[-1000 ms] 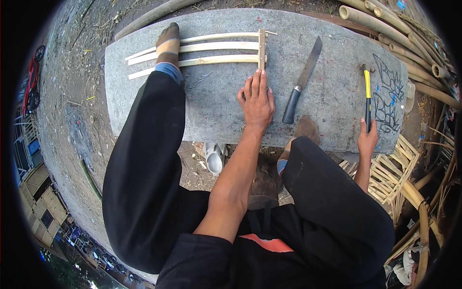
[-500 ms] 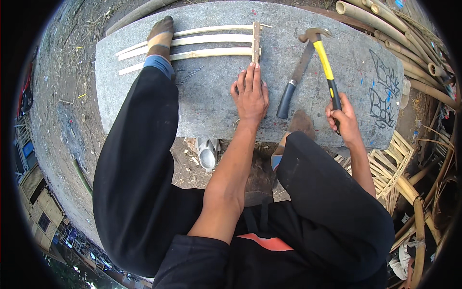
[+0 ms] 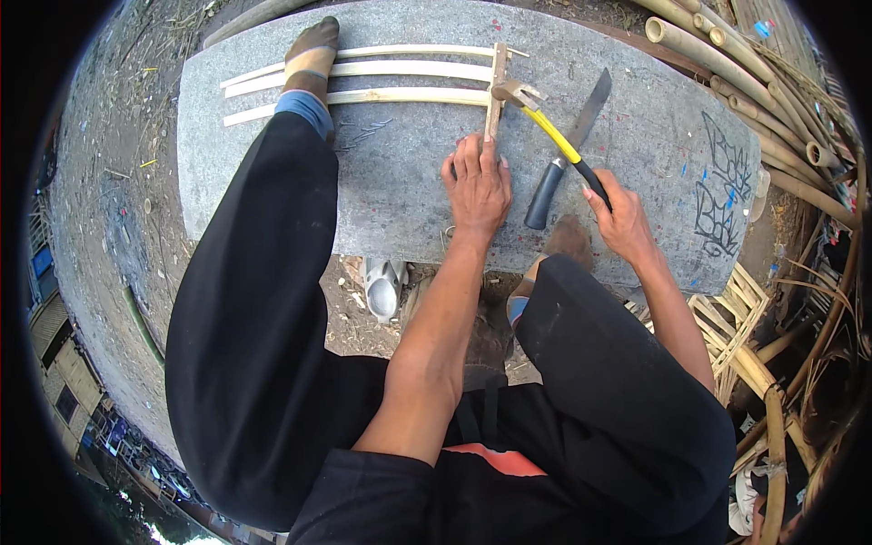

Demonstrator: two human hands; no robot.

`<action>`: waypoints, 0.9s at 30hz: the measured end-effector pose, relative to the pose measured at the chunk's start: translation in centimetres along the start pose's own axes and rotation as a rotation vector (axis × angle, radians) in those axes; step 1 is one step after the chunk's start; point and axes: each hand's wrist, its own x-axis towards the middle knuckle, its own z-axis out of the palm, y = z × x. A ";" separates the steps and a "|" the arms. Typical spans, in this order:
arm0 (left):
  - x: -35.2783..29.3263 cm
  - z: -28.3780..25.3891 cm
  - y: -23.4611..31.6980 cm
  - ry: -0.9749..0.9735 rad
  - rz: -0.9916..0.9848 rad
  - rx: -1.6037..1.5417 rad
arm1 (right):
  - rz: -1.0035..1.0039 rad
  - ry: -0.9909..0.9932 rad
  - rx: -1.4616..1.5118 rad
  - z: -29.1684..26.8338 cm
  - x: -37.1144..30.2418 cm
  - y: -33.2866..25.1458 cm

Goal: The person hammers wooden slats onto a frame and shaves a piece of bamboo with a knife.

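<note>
Three pale bamboo strips (image 3: 413,69) lie side by side on a grey slab (image 3: 400,195), my left foot (image 3: 312,59) resting across them. Their right ends meet a short wooden crosspiece (image 3: 497,68). The fingers of my left hand (image 3: 480,191) are closed on the crosspiece's near end. My right hand (image 3: 622,222) grips a claw hammer (image 3: 554,134) by its black and yellow handle. The hammer's head is at the crosspiece, near the lowest strip; whether it touches I cannot tell. A knife (image 3: 592,113) with a dark handle lies just behind the hammer. Several loose nails (image 3: 365,133) lie below the strips.
Bamboo poles (image 3: 718,59) are piled beyond the slab's far right edge. Slatted bamboo pieces (image 3: 740,313) and more poles lie at the lower right. My other foot (image 3: 569,241) is at the slab's near edge. A pale grey object (image 3: 383,292) sits on the ground below it.
The hammer has swung left and down, from over the knife blade to the crosspiece. My right hand moved left with it. My left hand still holds the crosspiece's near end.
</note>
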 end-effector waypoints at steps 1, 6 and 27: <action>-0.1 0.1 0.0 0.001 -0.005 -0.007 | 0.006 -0.013 0.009 0.0 0.0 0.0; -0.2 0.2 0.1 0.026 -0.029 -0.023 | -0.023 -0.009 -0.087 0.0 0.0 0.5; -0.2 -0.2 0.3 0.007 -0.108 -0.018 | -0.112 0.053 0.038 -1.1 0.4 -2.4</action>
